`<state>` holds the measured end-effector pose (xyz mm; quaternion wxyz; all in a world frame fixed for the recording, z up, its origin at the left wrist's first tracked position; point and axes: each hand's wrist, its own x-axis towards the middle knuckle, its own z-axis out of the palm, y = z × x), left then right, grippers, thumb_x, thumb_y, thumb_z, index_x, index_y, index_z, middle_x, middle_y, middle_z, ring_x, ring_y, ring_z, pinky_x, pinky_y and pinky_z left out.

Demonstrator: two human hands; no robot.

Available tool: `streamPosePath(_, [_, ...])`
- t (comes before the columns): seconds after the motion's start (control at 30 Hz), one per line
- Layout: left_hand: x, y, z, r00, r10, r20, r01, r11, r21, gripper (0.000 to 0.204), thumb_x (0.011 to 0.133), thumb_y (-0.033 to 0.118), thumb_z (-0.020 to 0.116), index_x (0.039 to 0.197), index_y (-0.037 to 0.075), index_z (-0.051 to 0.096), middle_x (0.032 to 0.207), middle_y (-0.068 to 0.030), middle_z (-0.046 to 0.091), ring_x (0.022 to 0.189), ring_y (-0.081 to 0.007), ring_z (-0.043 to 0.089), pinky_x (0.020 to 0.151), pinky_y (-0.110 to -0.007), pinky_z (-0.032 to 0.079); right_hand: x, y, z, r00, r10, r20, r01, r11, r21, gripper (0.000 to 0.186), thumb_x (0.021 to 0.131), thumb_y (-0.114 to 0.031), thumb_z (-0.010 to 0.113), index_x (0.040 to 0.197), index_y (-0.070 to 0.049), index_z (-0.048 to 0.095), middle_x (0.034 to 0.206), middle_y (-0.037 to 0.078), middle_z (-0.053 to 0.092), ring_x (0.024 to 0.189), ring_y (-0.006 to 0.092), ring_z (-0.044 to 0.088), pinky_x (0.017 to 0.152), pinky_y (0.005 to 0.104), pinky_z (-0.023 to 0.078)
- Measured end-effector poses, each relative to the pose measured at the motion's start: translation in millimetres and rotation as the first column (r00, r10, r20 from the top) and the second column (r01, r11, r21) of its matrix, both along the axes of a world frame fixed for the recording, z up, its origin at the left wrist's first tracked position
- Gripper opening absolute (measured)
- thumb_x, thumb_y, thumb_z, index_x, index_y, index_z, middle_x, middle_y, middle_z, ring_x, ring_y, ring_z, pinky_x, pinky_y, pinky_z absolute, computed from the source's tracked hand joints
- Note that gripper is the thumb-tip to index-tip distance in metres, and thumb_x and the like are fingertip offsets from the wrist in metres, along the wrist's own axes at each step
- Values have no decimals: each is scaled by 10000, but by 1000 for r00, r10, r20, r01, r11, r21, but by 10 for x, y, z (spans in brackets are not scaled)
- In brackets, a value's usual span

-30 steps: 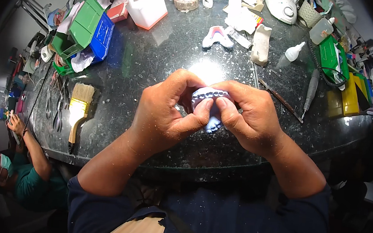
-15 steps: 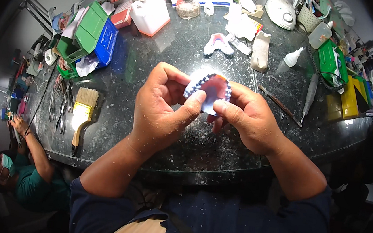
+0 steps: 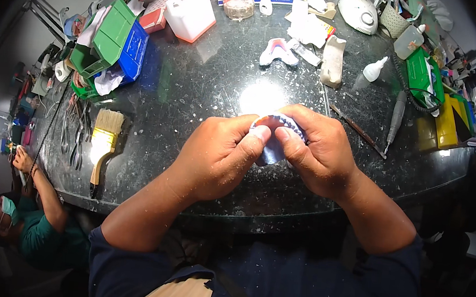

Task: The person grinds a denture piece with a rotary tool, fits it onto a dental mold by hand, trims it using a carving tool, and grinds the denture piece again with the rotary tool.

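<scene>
Both hands grip a dental model point(image 3: 272, 154), pale blue-white with a row of teeth along its curved rim and an orange-red patch near the left thumb. My left hand point(image 3: 214, 155) is closed on its left side, thumb pressing on the near face. On the other side my right hand point(image 3: 326, 157) is wrapped round it, thumb beside the left one. Fingers hide much of the model. It is held above the dark bench point(image 3: 209, 94), just in front of a bright light spot. Beyond lies a white and pink horseshoe-shaped dental piece point(image 3: 279, 52).
Left are a flat paintbrush point(image 3: 104, 141), pliers-like tools point(image 3: 78, 144), and green point(image 3: 108, 38) and blue bins point(image 3: 135, 52). A handpiece point(image 3: 397, 118), thin brown tool point(image 3: 360, 133), dropper bottle point(image 3: 375, 69) and plaster block point(image 3: 332, 62) lie right. A co-worker's hand point(image 3: 24, 159) is far left.
Both hands have come slightly nearer to me and closed in, tilting and turning the dental model. Its reddish inner side and teeth now show less, and the thumbs are closer together.
</scene>
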<state>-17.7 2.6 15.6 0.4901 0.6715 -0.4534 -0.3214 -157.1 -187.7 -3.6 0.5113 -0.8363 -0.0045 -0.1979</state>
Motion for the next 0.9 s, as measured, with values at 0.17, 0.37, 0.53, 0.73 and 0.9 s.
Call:
streamPosePath(0.17, [-52, -22, -63, 999, 44, 15, -43, 999, -22, 399, 1180, 321, 527, 1166, 6, 772, 824, -63, 711, 731, -115, 637, 689, -322, 513, -5, 55, 14, 1000, -12, -21, 13, 999, 42, 208, 1073, -226, 707, 1132, -31, 746, 884, 164, 726, 764, 309, 741, 724, 411, 574])
streamPosePath(0.37, [-41, -2, -56, 998, 58, -36, -57, 998, 25, 388, 1183, 296, 550, 1146, -15, 778, 848, -56, 744, 765, -97, 652, 720, -321, 535, 8, 66, -39, 1000, -21, -18, 22, 1000, 18, 212, 1064, -242, 704, 1116, -39, 738, 888, 181, 723, 781, 356, 750, 728, 430, 575])
streamPosePath(0.53, [-36, -2, -82, 997, 57, -50, -54, 998, 43, 432, 1199, 315, 538, 1206, -44, 777, 904, -3, 749, 808, -67, 632, 735, -281, 522, 5, 74, -6, 996, -16, -85, 16, 1000, -4, 235, 1062, -258, 687, 1125, -35, 723, 918, 204, 733, 820, 417, 760, 739, 455, 579])
streamPosePath(0.73, [-10, 24, -95, 993, 76, -95, -72, 996, 50, 425, 1192, 305, 546, 1188, -42, 791, 894, -14, 751, 804, -73, 635, 730, -290, 525, 24, 106, -21, 998, 6, -67, -1, 997, 81, 231, 1065, -247, 667, 1137, -32, 714, 905, 201, 728, 815, 419, 758, 731, 464, 577])
streamPosePath(0.9, [-43, -12, -30, 999, 34, 31, -35, 999, 41, 383, 1172, 272, 545, 1090, -28, 770, 833, -29, 721, 771, -83, 618, 714, -318, 519, -21, 64, -8, 999, -31, -30, 30, 999, -40, 216, 1066, -243, 671, 1098, -33, 712, 881, 206, 714, 799, 427, 744, 719, 465, 572])
